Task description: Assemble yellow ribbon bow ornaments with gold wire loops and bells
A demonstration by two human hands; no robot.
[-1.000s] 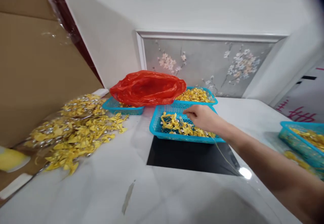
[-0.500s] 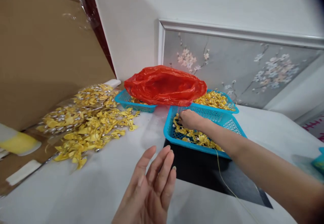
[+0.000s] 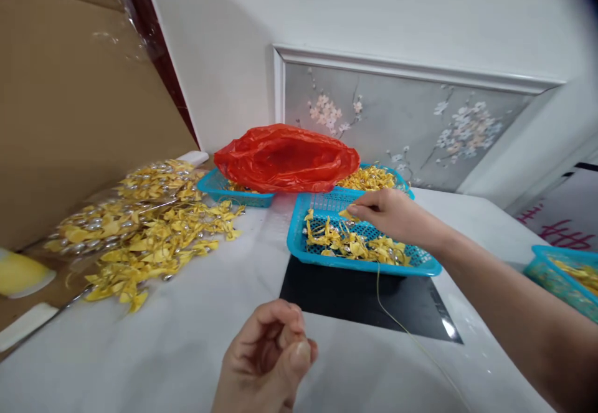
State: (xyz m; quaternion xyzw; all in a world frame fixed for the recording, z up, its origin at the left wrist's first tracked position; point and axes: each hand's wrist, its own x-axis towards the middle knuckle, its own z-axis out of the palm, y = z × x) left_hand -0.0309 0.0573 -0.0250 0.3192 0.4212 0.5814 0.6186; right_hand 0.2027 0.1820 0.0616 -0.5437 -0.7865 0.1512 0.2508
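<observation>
My right hand [image 3: 390,213] pinches a yellow ribbon piece [image 3: 348,215] between thumb and fingertips, just above a blue plastic basket [image 3: 299,229]. Inside that basket lie yellow ribbon pieces with silvery beads [image 3: 355,246], linked along a thin cord. A pale cord [image 3: 397,321] hangs over the basket's front rim and trails across the table toward me. Nearer to me, above the white tabletop, my left hand [image 3: 268,357] is loosely curled, thumb close to the bent fingers. Nothing shows in it.
The basket stands partly on a black panel [image 3: 369,301]. Behind are a red plastic bag [image 3: 284,157] and two more blue baskets. Beaded yellow ribbons [image 3: 159,238] are heaped at left, beside cardboard [image 3: 70,89]. Another blue basket [image 3: 555,276] stands at right.
My right hand has risen from inside the basket and moved right, now with a yellow ribbon piece. My left hand's spread fingers have curled in. The camera view has shifted right.
</observation>
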